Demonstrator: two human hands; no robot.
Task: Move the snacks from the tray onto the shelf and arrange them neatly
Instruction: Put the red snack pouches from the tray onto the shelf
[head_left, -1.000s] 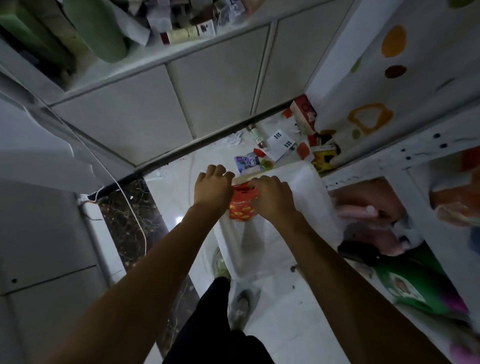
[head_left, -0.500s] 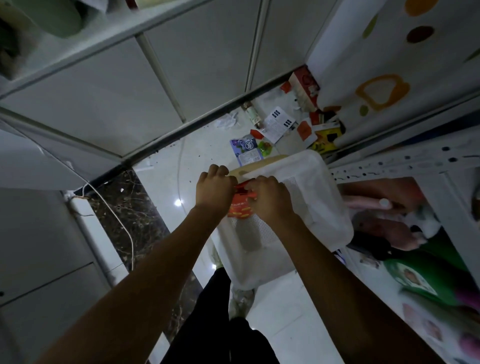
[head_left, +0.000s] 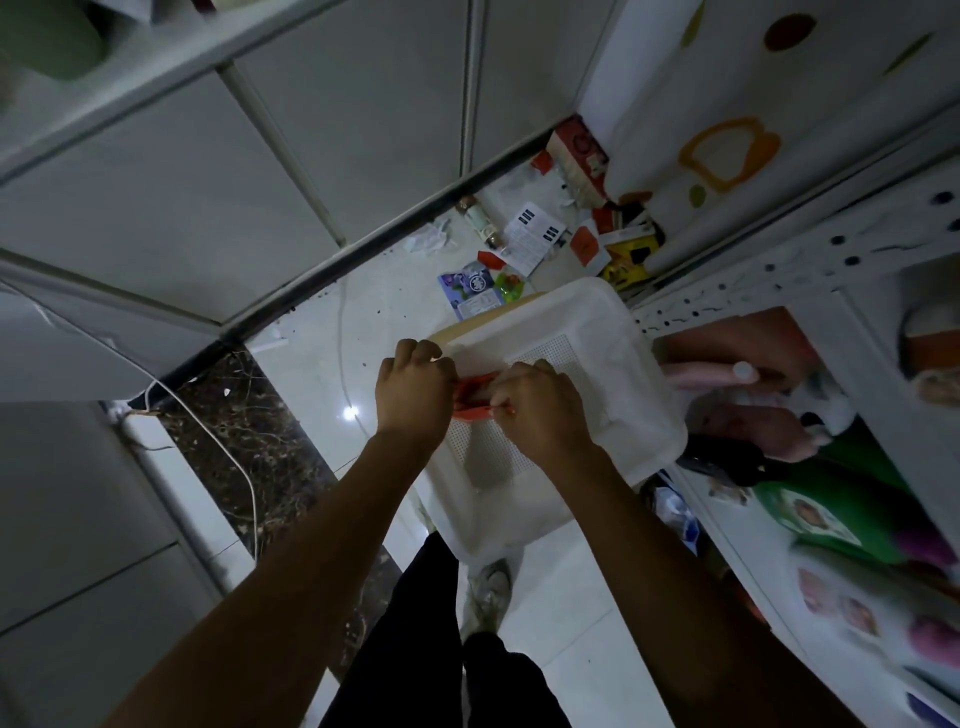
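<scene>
Both hands meet over the middle of the frame, above a white tray (head_left: 618, 332) with a perforated floor. The left hand (head_left: 415, 387) has its fingers curled down onto the left end of an orange-red snack packet (head_left: 474, 414). The right hand (head_left: 540, 410) pinches the packet's right end, knuckles up. Both hands are closed on the packet, which sits between them at the tray's left rim. Only thin strips of it show past the fingers, and it seems to be lifted slightly off the tray floor, though the dim light makes that hard to judge.

To the right of the tray stands the shelf (head_left: 779, 275), a white rack with rows of punched holes in its frame. On its levels lie a green bag (head_left: 831, 499) at centre right and pinkish packs (head_left: 737, 371) just beyond the tray's right rim. Blurred pink-printed packets fill the lower right corner.

Toward the upper middle, litter lies on the pale floor (head_left: 571, 597): a purple sachet (head_left: 470, 288) just above the tray, a white leaflet (head_left: 530, 234) and a red carton (head_left: 576, 156) against the wall. Grey cabinet doors (head_left: 156, 182) fill the upper left. A white cable (head_left: 234, 452) trails across a dark marble strip at centre left. One light shoe (head_left: 491, 592) shows below the tray, between the forearms.
</scene>
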